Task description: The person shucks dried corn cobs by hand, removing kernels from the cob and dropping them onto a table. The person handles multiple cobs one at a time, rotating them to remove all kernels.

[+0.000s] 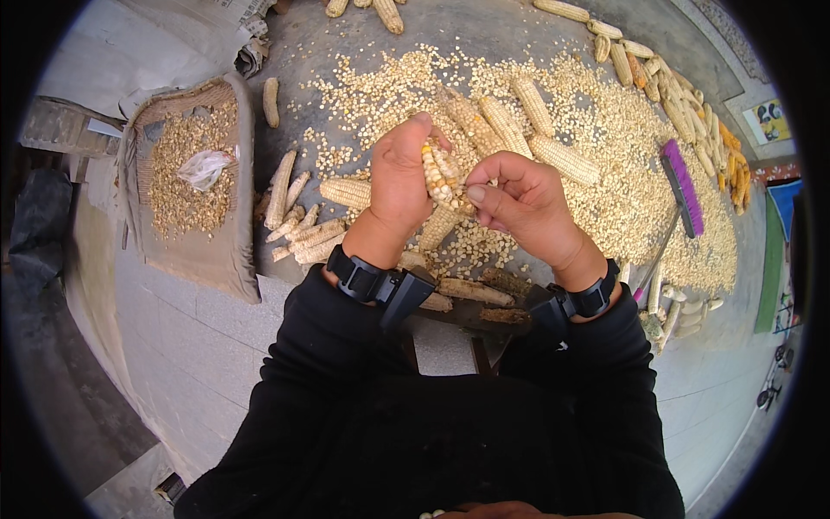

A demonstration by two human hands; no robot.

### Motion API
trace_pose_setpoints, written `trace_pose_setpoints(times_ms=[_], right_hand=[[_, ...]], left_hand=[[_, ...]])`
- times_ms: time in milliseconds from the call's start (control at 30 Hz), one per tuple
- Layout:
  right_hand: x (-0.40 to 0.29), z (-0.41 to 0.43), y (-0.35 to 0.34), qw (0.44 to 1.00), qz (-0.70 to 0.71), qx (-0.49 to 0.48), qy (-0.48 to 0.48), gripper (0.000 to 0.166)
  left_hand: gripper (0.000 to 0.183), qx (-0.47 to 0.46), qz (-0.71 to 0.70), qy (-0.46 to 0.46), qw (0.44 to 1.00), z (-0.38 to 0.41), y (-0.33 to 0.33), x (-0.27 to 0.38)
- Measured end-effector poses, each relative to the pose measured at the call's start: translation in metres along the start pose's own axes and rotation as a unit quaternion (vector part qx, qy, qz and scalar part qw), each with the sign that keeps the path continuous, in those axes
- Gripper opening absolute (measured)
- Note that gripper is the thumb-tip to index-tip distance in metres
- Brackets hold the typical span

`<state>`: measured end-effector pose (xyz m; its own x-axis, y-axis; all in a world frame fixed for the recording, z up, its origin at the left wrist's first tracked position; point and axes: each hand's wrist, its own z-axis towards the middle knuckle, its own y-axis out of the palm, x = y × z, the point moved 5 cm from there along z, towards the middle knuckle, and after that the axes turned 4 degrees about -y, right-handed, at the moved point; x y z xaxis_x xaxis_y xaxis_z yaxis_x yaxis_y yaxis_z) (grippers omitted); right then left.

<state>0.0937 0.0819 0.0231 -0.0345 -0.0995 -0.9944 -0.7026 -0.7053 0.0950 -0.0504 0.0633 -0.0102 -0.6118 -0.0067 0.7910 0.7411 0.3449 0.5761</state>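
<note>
My left hand [403, 170] is closed around an ear of corn [441, 178] with white and some yellow kernels, partly shelled. Just right of it is my right hand [525, 201], its thumb and index finger pinched together near the ear's edge; whether a kernel is between them I cannot tell. Beyond both hands lie several unshelled ears of white corn [564, 159] on a wide spread of loose kernels [622, 136]. Bare cobs [318, 235] are piled left of my left wrist. More cobs [475, 291] lie between my wrists, near my body.
A shallow woven basket [246, 194] at the left holds kernels and a crumpled plastic bag [205, 170]. At the right a purple-bristled broom [682, 188] rests on the kernels. Past it is a long heap of corn ears [677, 107]. Bare cobs [656, 285] lie beside the broom handle.
</note>
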Motion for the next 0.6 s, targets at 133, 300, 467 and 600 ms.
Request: trace_pose_setpoints(times_ms=[133, 300, 467, 600], right_hand=[[-0.006, -0.004, 0.008, 0.96, -0.206, 0.051, -0.181, 0.005], [0.013, -0.003, -0.003, 0.988, -0.111, 0.106, -0.03, 0.008], [-0.026, 0.002, -0.011, 0.915, -0.291, 0.092, -0.264, 0.014], [-0.034, -0.005, -0.004, 0.932, -0.25, 0.046, -0.26, 0.015]], left_hand=[[0.033, 0.036, -0.004, -0.005, 0.999, 0.001, -0.003, -0.004], [0.033, 0.029, -0.01, -0.018, 0.999, 0.001, 0.0, -0.007], [0.036, 0.023, 0.15, 0.076, 0.985, 0.001, 0.004, 0.005], [0.038, 0.03, 0.208, 0.095, 0.973, -0.001, 0.008, 0.005]])
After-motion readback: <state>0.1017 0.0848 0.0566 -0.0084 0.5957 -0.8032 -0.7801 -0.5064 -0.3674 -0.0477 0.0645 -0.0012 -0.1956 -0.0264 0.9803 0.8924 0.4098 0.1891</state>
